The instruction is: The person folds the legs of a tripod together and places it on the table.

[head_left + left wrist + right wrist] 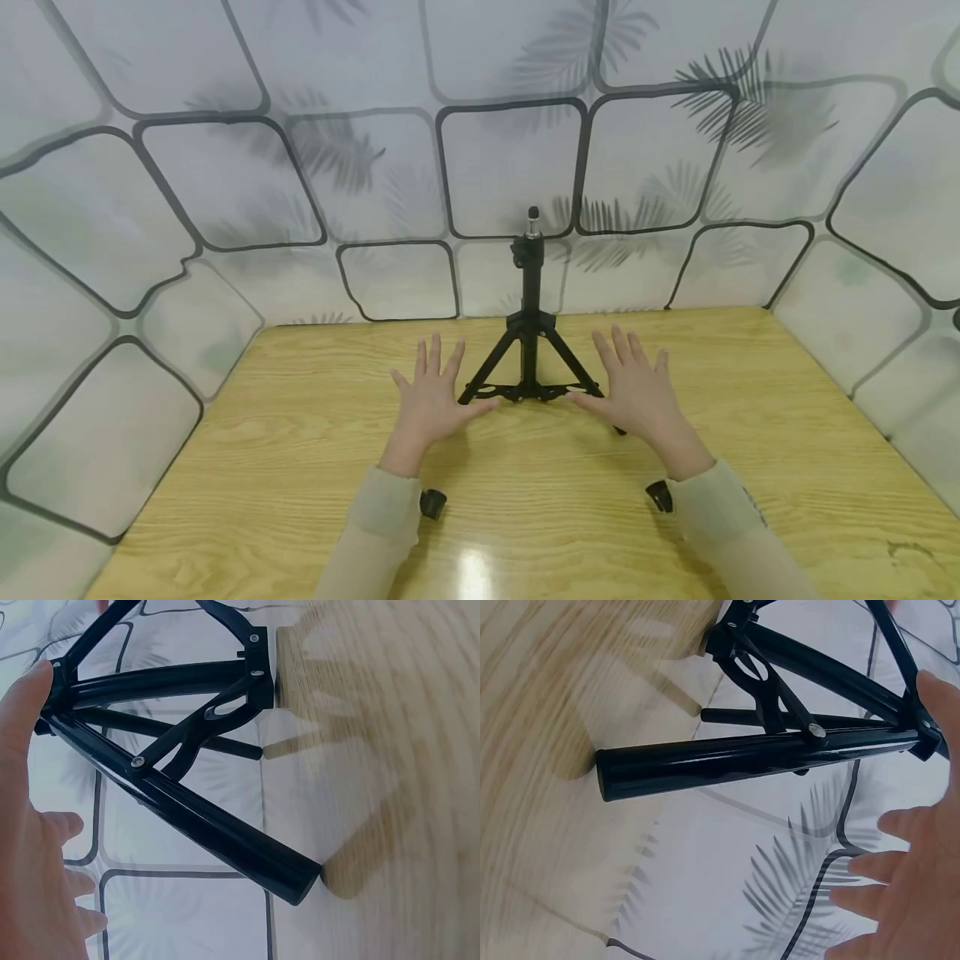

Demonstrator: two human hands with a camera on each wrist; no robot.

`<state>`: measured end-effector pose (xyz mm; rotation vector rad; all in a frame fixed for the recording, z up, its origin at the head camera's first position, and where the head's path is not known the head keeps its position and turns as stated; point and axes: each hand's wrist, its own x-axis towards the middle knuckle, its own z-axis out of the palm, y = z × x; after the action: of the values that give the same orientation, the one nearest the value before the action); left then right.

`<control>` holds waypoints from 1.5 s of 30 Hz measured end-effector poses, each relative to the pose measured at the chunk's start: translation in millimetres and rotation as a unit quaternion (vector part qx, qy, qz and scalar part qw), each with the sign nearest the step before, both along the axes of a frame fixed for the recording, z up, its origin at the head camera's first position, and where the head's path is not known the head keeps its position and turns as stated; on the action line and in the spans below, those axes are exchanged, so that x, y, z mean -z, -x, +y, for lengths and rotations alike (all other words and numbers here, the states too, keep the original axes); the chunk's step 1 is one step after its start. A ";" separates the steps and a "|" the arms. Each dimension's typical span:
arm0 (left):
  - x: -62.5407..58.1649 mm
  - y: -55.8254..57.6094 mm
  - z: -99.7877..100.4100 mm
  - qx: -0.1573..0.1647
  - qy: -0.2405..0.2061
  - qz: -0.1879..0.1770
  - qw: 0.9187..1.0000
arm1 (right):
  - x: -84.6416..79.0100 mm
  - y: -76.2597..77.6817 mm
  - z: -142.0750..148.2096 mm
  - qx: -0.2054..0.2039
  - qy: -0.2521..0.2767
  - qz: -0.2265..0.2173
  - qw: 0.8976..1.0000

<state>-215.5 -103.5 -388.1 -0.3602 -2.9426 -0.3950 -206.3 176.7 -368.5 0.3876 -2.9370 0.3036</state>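
Observation:
A small black tripod stand [531, 287] stands upright on the wooden table with its legs spread, a silver and black stud at its top. To its left, my left hand [431, 402] is held with fingers spread and straight, the thumb pointing at a leg. On the other side my right hand [637, 392] mirrors it, fingers likewise spread. Neither hand grips anything; whether the thumbs touch the legs I cannot tell. In the left wrist view a tripod leg [225, 829] and its brace show close up. The right wrist view shows another leg [705, 765] beside the fingers.
The wood-grain table [540, 517] runs up to a patterned cloth backdrop [510, 167] behind the tripod and along both sides. Small black wrist-worn pieces [432, 503] show at the inner side of each sleeve cuff.

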 end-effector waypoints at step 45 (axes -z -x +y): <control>18.1 4.0 -3.9 0.086 -0.188 0.180 0.962 | -44.4 24.5 -15.9 -0.127 0.249 0.234 0.931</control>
<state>-219.4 -107.4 -406.2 -0.5684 -2.4229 -0.8011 -230.7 160.9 -324.1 0.6517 -2.2396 0.8357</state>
